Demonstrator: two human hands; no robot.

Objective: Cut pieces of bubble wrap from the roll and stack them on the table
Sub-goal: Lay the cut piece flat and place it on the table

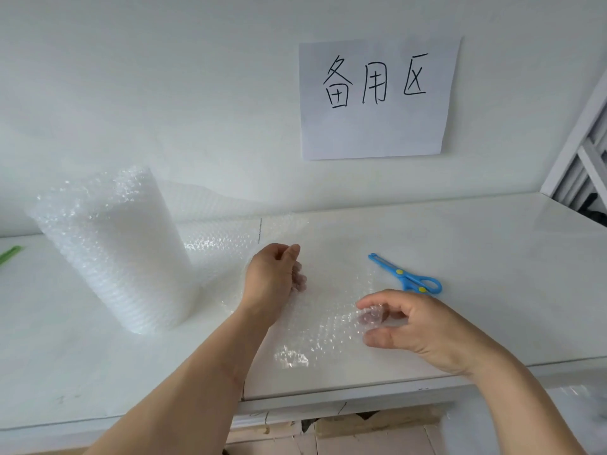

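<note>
A thick roll of clear bubble wrap [111,247] stands upright on the white table [492,257], at the left. Its loose end runs right along the wall and down onto the table. A sheet of bubble wrap [322,326] lies flat in front of me. My left hand [274,277] rests on the sheet's far left part, fingers curled around its edge. My right hand [410,326] pinches the sheet's right edge between thumb and fingers. Blue scissors [405,274] with yellow rivets lie shut on the table, just beyond my right hand.
A paper sign [377,96] with handwritten characters hangs on the white wall. A green object [10,254] pokes in at the left edge. A white frame [584,165] stands at the right. The table's front edge [328,399] runs close below my arms.
</note>
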